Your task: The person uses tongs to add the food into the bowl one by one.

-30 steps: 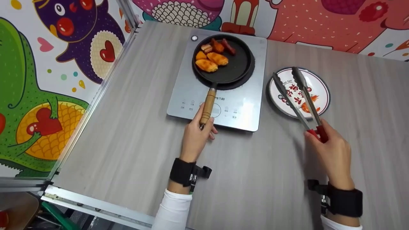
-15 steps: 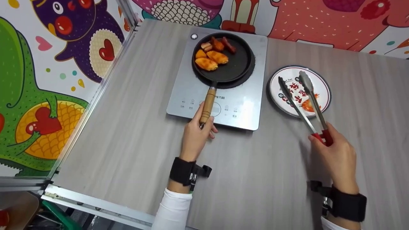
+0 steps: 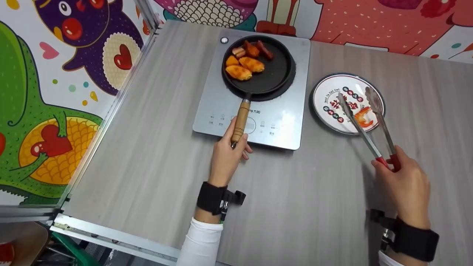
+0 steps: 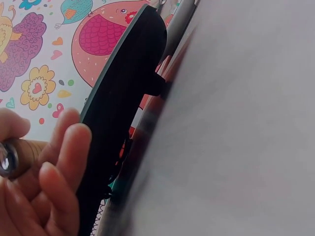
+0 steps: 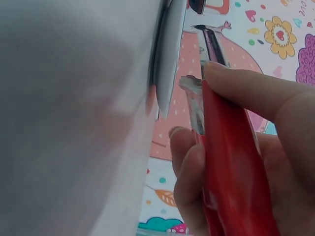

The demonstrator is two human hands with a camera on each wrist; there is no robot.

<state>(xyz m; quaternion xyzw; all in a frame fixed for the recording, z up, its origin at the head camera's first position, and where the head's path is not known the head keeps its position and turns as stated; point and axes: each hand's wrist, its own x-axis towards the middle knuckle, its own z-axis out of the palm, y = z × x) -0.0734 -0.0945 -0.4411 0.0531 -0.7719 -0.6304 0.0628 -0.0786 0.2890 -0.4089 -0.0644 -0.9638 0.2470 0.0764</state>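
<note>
My left hand (image 3: 228,157) grips the wooden handle (image 3: 241,120) of a black frying pan (image 3: 271,79), which sits on a silver induction cooktop (image 3: 284,129). Several browned food pieces (image 3: 239,72) lie in the pan's left and upper part. In my right hand (image 3: 408,181) are metal tongs (image 3: 384,129) with red grips (image 5: 234,162), their arms spread apart. Over a white patterned plate (image 3: 327,88), the tong tips stand on either side of an orange shrimp (image 3: 364,117) that lies on the plate's right part. The left wrist view shows the handle's end (image 4: 19,155) among my fingers.
A wall with cartoon pictures (image 3: 354,22) borders the table (image 3: 155,147) at the back and another at the left. A metal frame edge (image 3: 111,236) runs along the front left. The plate stands right of the cooktop.
My right hand has moved right and a little toward me with the tongs. Their tips have shifted from the plate's middle to around the shrimp. My left hand and the pan stay put.
</note>
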